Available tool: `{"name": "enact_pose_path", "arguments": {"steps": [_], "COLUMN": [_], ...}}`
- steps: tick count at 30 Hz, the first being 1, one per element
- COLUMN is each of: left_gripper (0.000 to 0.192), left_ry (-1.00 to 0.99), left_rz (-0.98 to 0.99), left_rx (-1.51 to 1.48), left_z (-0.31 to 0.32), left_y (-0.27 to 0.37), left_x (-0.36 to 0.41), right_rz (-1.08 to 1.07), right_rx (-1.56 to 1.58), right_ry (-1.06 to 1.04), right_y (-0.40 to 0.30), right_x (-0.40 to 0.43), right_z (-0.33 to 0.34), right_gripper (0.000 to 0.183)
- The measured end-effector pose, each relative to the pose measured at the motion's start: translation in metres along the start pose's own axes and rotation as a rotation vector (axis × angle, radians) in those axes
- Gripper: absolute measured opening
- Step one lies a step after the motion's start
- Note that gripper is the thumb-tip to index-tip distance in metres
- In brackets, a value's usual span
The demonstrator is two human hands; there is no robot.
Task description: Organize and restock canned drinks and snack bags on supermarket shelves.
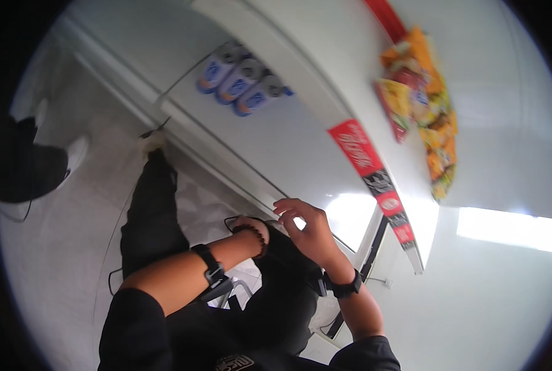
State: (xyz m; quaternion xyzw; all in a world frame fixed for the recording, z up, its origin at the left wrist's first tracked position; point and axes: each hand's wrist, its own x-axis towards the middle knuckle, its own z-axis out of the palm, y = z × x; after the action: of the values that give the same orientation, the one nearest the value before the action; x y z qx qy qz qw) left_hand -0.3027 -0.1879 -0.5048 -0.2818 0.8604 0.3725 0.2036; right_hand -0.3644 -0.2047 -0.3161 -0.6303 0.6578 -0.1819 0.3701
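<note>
My right hand (309, 229) is raised over the front edge of the lower white shelf (280, 153), its fingers apart and slightly bent. Nothing shows between its thumb and fingers. My left hand (253, 227) lies at my bent knee, with a beaded bracelet (259, 239) at the wrist. Its fingers are mostly hidden, so whether it holds anything cannot be seen. On the lower shelf, three blue-and-white bottles (239, 88) stand side by side, away from both hands. Blurred yellow, orange and red snack packets (435, 116) form a row on the upper shelf (484, 139).
A red and black label strip (354, 146) runs along the upper shelf's front edge, to the right of my hands. My stretched leg (150, 208) reaches across the grey tiled floor (90, 195). A dark shape with white edges (30, 162), partly cut off, is at the left.
</note>
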Motion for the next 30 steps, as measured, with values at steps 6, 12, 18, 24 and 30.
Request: {"name": "enact_pose_path", "arguments": {"steps": [6,12,18,24,30], "left_gripper": [0.030,0.031,0.032,0.033,0.037], "left_ry": [-0.222,-0.243,-0.149,-0.177,-0.272], "left_rz": [0.000,0.071,-0.059,0.027,-0.029], "left_rx": [0.083,0.151,0.048,0.138,0.036], "left_z": [-0.046,-0.045,-0.021,-0.029,-0.047], "left_y": [-0.013,0.000,-0.007,-0.005,-0.003], "left_x": [-0.043,-0.032,-0.017,-0.021,-0.031], "right_rz": [-0.314,-0.148,-0.013,0.139,0.161], "right_rx": [-0.152,-0.432,-0.669,-0.411,0.025], "right_ry": [0.336,0.714,0.665,0.634,0.912], "right_y": [-0.094,-0.053,-0.038,-0.031,-0.050], "right_x": [-0.026,0.001,0.009,0.045,0.098], "right_z": [-0.083,-0.135,-0.139,-0.151,-0.154], "right_gripper": [0.030,0.042,0.051,0.091,0.080]}}
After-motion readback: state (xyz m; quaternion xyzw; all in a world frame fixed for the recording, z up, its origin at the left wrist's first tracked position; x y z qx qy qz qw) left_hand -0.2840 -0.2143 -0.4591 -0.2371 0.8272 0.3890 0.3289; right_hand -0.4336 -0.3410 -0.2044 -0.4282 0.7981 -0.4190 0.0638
